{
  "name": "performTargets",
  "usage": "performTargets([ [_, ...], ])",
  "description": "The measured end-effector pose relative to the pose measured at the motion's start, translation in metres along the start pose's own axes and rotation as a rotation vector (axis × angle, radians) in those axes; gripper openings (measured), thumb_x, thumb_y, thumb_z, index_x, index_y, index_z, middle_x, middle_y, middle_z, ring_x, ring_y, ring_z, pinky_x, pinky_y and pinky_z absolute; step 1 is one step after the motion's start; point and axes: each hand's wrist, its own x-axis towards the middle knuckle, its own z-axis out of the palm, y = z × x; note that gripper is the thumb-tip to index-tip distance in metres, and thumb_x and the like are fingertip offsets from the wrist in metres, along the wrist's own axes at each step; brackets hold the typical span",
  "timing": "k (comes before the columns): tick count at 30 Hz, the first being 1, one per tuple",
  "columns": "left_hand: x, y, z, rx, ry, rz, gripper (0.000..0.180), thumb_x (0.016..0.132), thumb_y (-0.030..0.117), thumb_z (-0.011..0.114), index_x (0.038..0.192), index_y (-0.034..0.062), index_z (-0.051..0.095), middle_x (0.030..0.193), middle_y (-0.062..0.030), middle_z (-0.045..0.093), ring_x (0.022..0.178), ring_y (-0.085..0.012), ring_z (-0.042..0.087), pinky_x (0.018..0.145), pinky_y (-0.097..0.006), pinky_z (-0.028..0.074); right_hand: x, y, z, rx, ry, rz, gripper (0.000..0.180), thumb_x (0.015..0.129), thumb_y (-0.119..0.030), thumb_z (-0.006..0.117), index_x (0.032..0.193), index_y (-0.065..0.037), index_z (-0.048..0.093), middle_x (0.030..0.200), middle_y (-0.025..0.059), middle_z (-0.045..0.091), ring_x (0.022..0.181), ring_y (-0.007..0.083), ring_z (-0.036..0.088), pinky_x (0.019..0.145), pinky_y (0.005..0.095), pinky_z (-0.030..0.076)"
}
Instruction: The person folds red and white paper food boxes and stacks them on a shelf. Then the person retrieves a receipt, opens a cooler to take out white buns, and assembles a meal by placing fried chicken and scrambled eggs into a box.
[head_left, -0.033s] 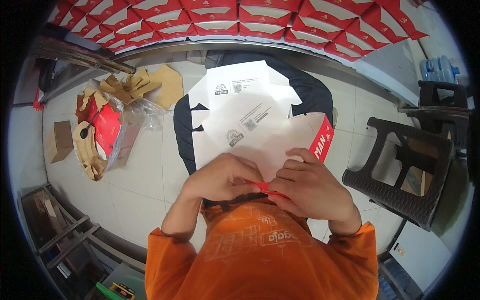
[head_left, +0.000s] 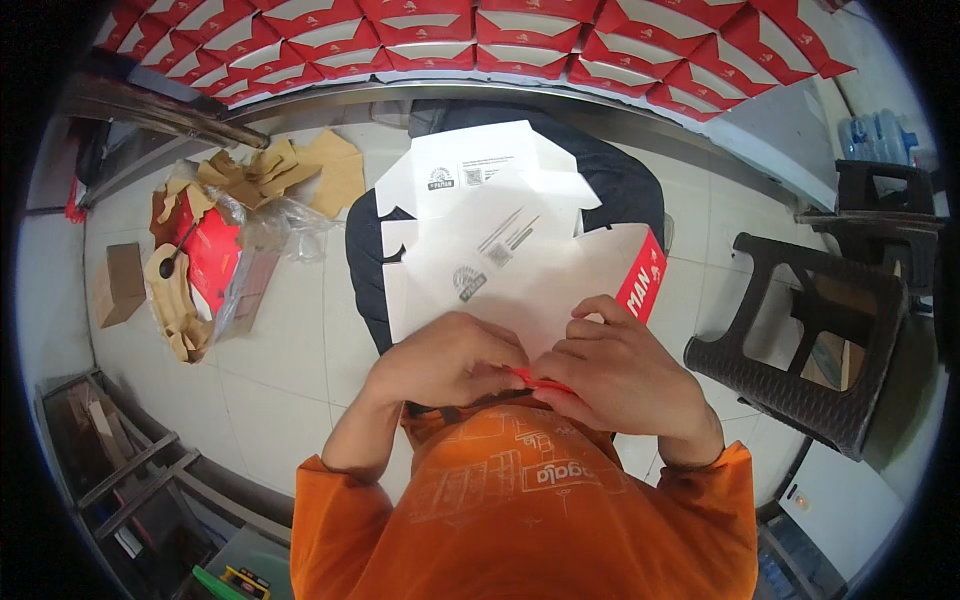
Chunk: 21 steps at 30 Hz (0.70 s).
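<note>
A partly folded paper box (head_left: 430,285), white inside and red outside, lies across my dark-trousered lap. Its right wall stands raised with the red side showing, and the far flaps are spread out. My left hand (head_left: 450,360) pinches the box's near edge, with fingertips pressed together beside a red flap (head_left: 545,384). Close against it, my right hand (head_left: 625,375) grips the same red flap between thumb and fingers, the index finger lifted off. The fold under my fingers is mostly hidden.
Rows of folded red-and-white boxes (head_left: 430,27) fill the table ahead. On the tiled floor at left lies an opened package (head_left: 210,260) in torn brown paper and clear plastic, near a small brown carton (head_left: 122,285). A dark plastic stool (head_left: 800,340) stands at right.
My left fingertips have shifted slightly right, closer to my right hand, and cover more of the red flap. The box and my right hand stay almost in place.
</note>
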Motion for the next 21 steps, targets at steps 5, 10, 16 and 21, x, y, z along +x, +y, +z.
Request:
performTargets([
  [5, 0.005, 0.044, 0.005, -0.190, 0.292, -0.214, 0.018, 0.089, 0.002, 0.067, 0.107, 0.0036, 0.068, 0.088, -0.0057, 0.072, 0.078, -0.0109, 0.068, 0.066, -0.026, 0.053, 0.002, 0.007, 0.001, -0.233, 0.824, -0.129, 0.025, 0.072, -0.031, 0.081, 0.089, -0.017, 0.072, 0.106, 0.0016, 0.068, 0.110, 0.0286, 0.059, 0.101, 0.0465, 0.039],
  [10, 0.022, 0.049, 0.015, -1.156, 0.974, -0.009, 0.025, 0.098, 0.010, 0.058, 0.117, -0.0061, 0.055, 0.101, -0.0154, 0.070, 0.088, -0.0212, 0.072, 0.070, -0.030, 0.062, 0.010, 0.028, 0.034, -0.248, 0.726, -0.268, 0.049, 0.066, -0.052, 0.083, 0.092, -0.011, 0.073, 0.121, 0.0086, 0.064, 0.127, 0.0381, 0.049, 0.108, 0.0512, 0.034],
  [16, 0.016, 0.022, 0.012, -0.823, 0.962, -0.095, 0.022, 0.100, 0.008, 0.052, 0.115, -0.0075, 0.054, 0.101, -0.0170, 0.070, 0.081, -0.0242, 0.073, 0.066, -0.033, 0.064, 0.012, 0.011, -0.005, 0.256, 0.498, -0.082, 0.052, 0.079, -0.052, 0.072, 0.106, -0.007, 0.070, 0.139, 0.0158, 0.051, 0.139, 0.0416, 0.032, 0.113, 0.0539, 0.024],
  [21, 0.024, 0.021, 0.025, -0.764, 0.981, -0.195, 0.023, 0.100, 0.007, 0.052, 0.119, -0.0060, 0.053, 0.106, -0.0151, 0.068, 0.085, -0.0206, 0.071, 0.068, -0.031, 0.063, 0.017, -0.006, -0.001, -0.450, 0.359, 0.061, 0.048, 0.075, -0.037, 0.078, 0.116, -0.014, 0.069, 0.144, 0.0079, 0.049, 0.139, 0.0369, 0.035, 0.112, 0.0571, 0.025],
])
